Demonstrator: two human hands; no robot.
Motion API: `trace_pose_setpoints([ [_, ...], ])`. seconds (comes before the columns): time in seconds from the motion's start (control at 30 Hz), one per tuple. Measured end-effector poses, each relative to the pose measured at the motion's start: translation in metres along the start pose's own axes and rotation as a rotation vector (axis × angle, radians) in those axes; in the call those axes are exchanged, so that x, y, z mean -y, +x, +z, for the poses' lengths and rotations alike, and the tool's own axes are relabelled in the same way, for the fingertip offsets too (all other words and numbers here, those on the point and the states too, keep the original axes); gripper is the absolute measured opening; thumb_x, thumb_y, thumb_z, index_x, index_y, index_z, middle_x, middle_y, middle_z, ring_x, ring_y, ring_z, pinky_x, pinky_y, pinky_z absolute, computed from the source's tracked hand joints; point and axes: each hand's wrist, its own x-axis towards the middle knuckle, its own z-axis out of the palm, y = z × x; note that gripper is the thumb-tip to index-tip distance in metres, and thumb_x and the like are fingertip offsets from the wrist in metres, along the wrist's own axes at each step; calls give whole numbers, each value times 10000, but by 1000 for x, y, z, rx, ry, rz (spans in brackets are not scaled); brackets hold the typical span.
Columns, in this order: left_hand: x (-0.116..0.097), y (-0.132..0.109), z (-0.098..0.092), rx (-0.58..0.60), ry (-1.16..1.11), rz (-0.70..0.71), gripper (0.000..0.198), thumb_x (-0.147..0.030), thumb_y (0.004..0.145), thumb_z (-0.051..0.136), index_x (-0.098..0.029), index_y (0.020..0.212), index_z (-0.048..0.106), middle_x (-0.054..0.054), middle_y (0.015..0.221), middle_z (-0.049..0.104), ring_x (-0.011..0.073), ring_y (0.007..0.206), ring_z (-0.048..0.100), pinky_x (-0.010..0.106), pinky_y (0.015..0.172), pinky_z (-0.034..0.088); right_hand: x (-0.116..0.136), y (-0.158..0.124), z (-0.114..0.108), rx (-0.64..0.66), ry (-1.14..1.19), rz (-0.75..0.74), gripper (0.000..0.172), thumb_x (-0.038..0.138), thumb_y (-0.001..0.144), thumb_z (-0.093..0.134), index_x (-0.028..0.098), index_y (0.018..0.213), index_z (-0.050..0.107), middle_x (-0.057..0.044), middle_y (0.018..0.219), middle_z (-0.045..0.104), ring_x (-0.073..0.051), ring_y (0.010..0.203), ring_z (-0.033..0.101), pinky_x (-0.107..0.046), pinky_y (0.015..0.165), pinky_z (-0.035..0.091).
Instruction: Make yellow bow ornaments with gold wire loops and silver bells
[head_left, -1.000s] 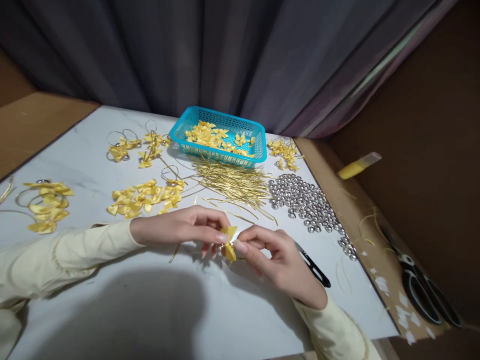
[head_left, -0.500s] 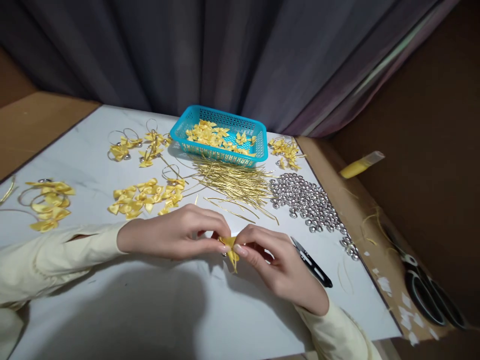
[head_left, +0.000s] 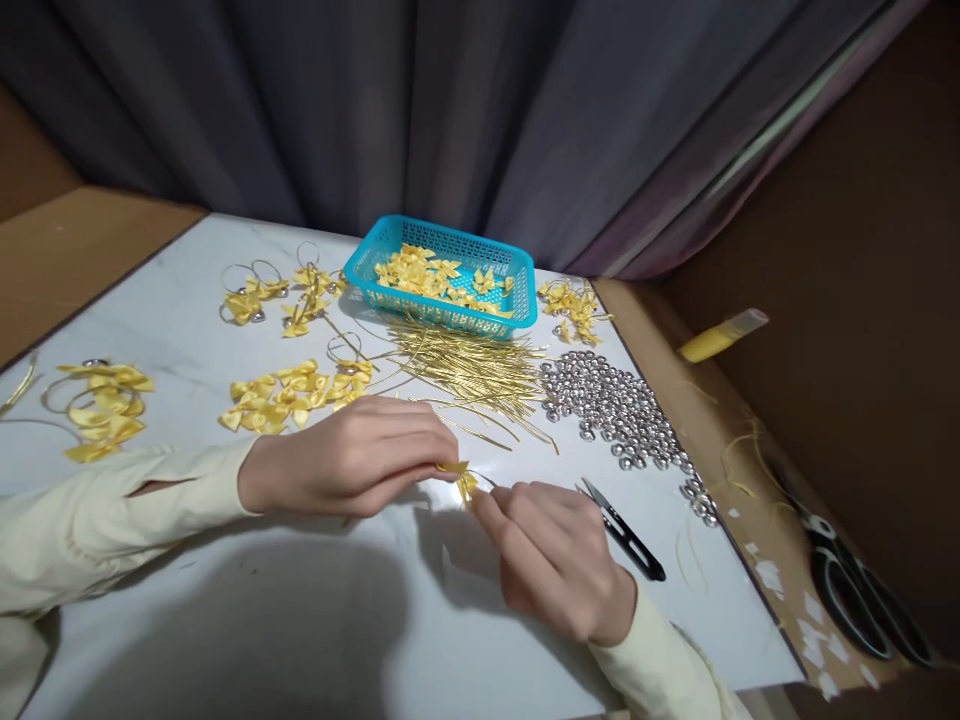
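While left hand (head_left: 352, 455) pinches bow (head_left: 457, 470) palm-down | right hand (head_left: 559, 560) curled, pinching too

left hand (head_left: 352, 455): knuckles up, fingers pinched closed at tips | right hand (head_left: 559, 555): knuckles up, fingers curled, thumb and forefinger pinched | fingertips of both hands meeting
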Motion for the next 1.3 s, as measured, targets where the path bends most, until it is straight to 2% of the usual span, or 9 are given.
trace_pose_setpoints([
  [0.1, 2, -7, 1, -34, 114, 41, 265, -185, 892, 413, -206, 1025, 641, 101, 965, 694, 201, 886, 622, 305, 786, 477, 0, 6, -7, 23, 53, 39, 170, 78, 833, 455, 102, 982, 534, -43, 604, 587, -153, 507, 463, -302, 432, 305],
  [0.2, -1, -14, 0, -78, 225, 138, 259, -294, 903, 432, -230, 975, 672, 99, 967, 703, 201, 879, 640, 302, 740, 505, -3, 15, -19, 43, 228, 189, 134, 126, 883, 419, 126, 939, 541, -16, 580, 589, -128, 467, 479, -290, 440, 333],
  [0.3, -6, -16, -4, -259, 389, 203, 274, -185, 917, 394, -180, 1014, 650, 114, 1049, 683, 201, 982, 613, 332, 789, 503, -9, 26, -33, 105, 328, 312, 144, 145, 904, 415, 123, 930, 555, 9, 561, 563, -95, 428, 458, -256, 440, 335],
  [0.4, -10, -13, -10, -351, 558, 375, 288, -98, 907, 374, -131, 983, 650, 101, 1007, 698, 178, 962, 618, 307, 759, 509, -15, 40, -45, 212, 341, 311, 134, 157, 899, 439, 133, 910, 570, -3, 630, 582, -88, 486, 484, -229, 468, 342],
  [0.53, -10, -8, -19, -372, 696, 470, 305, -80, 903, 367, -126, 910, 669, 72, 926, 719, 152, 891, 632, 277, 711, 516, -17, 57, -55, 403, 304, 303, 158, 132, 891, 424, 149, 877, 581, -59, 814, 620, -128, 683, 563, -228, 578, 396],
  [0.73, -3, -6, -21, -424, 786, 597, 230, -102, 865, 466, -146, 831, 690, 47, 881, 726, 141, 822, 646, 235, 588, 522, -16, 63, -48, 469, 396, 407, 163, 160, 890, 453, 144, 844, 608, -73, 835, 633, -151, 774, 583, -252, 672, 425],
  [0.87, 7, -6, -20, -402, 863, 697, 265, -145, 884, 437, -160, 819, 693, 40, 876, 724, 127, 792, 652, 213, 571, 525, -24, 64, -41, 564, 609, 496, 150, 137, 869, 485, 139, 849, 634, -35, 756, 626, -108, 632, 567, -224, 612, 415],
  [1.03, 13, -8, -17, -394, 859, 704, 231, -177, 872, 470, -146, 820, 692, 71, 908, 712, 141, 791, 647, 227, 591, 514, -34, 67, -34, 752, 961, 781, 208, 288, 880, 501, 127, 897, 632, 46, 484, 495, -67, 399, 494, -180, 466, 383],
  [1.3, 16, -11, -17, -333, 863, 666, 258, -181, 888, 424, -145, 878, 680, 70, 964, 695, 147, 830, 639, 241, 646, 500, -38, 64, -36, 631, 884, 843, 251, 376, 834, 561, 144, 807, 654, 12, 524, 571, -80, 409, 550, -184, 446, 357],
])
